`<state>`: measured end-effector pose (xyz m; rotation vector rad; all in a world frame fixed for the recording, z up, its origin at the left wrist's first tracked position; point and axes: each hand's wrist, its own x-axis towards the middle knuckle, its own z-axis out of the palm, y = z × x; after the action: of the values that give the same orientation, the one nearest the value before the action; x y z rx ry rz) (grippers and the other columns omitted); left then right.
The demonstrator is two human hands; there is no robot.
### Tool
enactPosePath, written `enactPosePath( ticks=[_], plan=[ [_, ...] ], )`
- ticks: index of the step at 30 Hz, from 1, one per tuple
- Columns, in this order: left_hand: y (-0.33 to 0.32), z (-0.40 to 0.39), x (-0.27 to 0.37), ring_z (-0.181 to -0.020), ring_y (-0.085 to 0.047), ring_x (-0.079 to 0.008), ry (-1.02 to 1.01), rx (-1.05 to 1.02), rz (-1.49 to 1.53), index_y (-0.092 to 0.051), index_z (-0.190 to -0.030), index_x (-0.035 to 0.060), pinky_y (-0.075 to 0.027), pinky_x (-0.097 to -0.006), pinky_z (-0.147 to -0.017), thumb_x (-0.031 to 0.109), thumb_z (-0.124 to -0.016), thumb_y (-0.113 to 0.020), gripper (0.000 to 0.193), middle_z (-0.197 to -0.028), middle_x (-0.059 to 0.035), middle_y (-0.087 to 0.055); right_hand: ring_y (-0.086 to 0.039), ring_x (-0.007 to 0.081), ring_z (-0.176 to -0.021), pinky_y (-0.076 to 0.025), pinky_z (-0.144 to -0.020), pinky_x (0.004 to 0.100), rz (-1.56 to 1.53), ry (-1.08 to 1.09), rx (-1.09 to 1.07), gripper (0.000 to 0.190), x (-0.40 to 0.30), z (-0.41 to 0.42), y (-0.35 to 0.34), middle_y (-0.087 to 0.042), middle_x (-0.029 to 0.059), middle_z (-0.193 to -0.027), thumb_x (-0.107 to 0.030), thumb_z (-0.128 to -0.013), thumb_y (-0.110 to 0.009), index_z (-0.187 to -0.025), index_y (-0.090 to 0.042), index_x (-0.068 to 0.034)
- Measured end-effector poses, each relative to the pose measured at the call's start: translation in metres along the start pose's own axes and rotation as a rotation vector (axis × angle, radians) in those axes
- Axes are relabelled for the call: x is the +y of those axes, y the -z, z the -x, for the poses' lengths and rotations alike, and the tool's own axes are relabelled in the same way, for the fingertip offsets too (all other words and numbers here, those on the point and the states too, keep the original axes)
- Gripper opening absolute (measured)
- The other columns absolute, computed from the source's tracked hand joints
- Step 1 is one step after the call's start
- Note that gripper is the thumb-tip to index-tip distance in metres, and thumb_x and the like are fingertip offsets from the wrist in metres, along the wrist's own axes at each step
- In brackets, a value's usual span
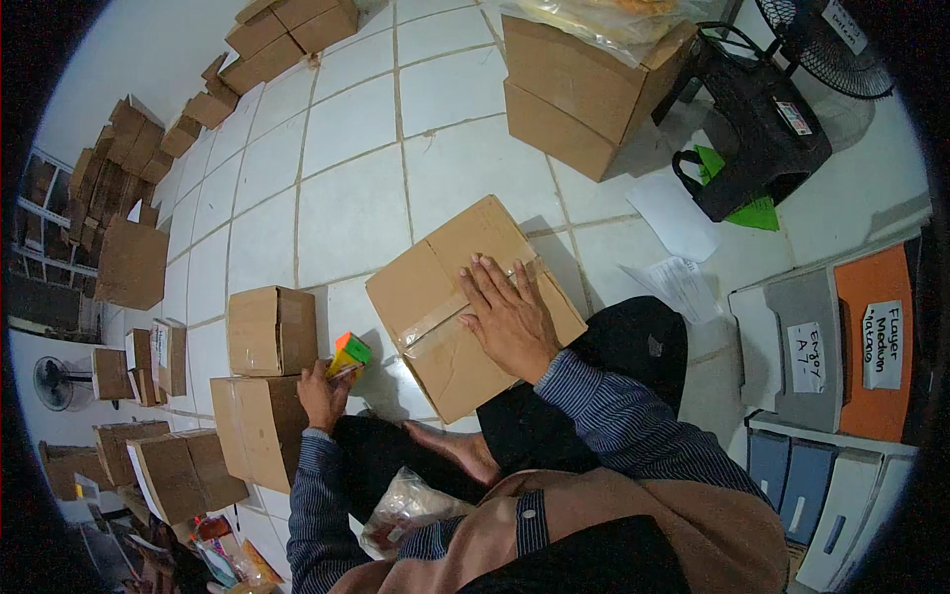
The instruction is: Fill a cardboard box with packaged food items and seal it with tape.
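My right hand (512,319) lies flat on top of a cardboard carton (438,297), fingers slightly apart. Clear packing tape (434,330) runs along the carton's middle seam. The carton rests tilted in front of my crossed legs, its near edge by my knee. My left hand (324,395) grips a small orange, green and yellow object (350,355); the fingers partly cover it, and I cannot tell its exact kind. Right beside that hand, a smaller carton (271,330) and another closed carton (256,427) stand close together.
A large carton (564,89) topped with a plastic bag stands ahead near a black plastic stool (772,134). Papers (675,286) lie on the tiled floor. Drawer units (809,356) flank my right. More cartons (133,260) line the left wall. A clear plastic bag (408,508) touches my lap.
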<state>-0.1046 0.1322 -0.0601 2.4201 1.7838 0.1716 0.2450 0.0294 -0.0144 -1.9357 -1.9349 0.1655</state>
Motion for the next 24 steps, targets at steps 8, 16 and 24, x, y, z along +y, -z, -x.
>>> enactPosePath(
  ticks=[8, 16, 24],
  plan=[
    [0.103, -0.031, 0.119, -0.069, -0.044, -0.0094, -0.005, 0.211, 1.269, -0.057, -0.085, 0.0003, -0.034, -0.0242, -0.060, 0.024, -0.084, -0.059, 0.024, -0.072, -0.0021, -0.048, -0.022, 0.0281, -0.135, -0.013, -0.110, 0.0484, -0.015, 0.011, 0.020, 0.055, 0.002, -0.003, -0.006, -0.029, 0.0177, -0.143, -0.035, -0.093, -0.040, -0.135, -0.034, -0.001],
    [0.080, -0.023, 0.189, -0.053, -0.042, -0.0051, -0.021, -0.103, 1.098, -0.054, -0.064, 0.0014, -0.032, -0.0223, -0.046, 0.021, -0.075, -0.070, 0.028, -0.057, 0.0011, -0.050, -0.042, 0.0305, -0.122, -0.026, -0.107, 0.0430, -0.242, 0.103, 0.121, 0.043, 0.013, -0.009, 0.002, -0.047, 0.0208, -0.126, -0.018, -0.089, -0.045, -0.127, -0.043, 0.003],
    [0.065, -0.027, 0.175, -0.054, -0.042, -0.0070, -0.063, -0.055, 1.121, -0.046, -0.061, 0.0029, -0.033, -0.0228, -0.047, 0.023, -0.071, -0.069, 0.032, -0.059, -0.0005, -0.047, -0.055, 0.0186, -0.106, -0.043, -0.093, 0.0311, -1.630, -0.195, 0.022, 0.040, 0.022, -0.023, 0.032, -0.058, 0.0128, -0.114, -0.028, -0.096, -0.042, -0.124, -0.048, -0.001]
  ],
)
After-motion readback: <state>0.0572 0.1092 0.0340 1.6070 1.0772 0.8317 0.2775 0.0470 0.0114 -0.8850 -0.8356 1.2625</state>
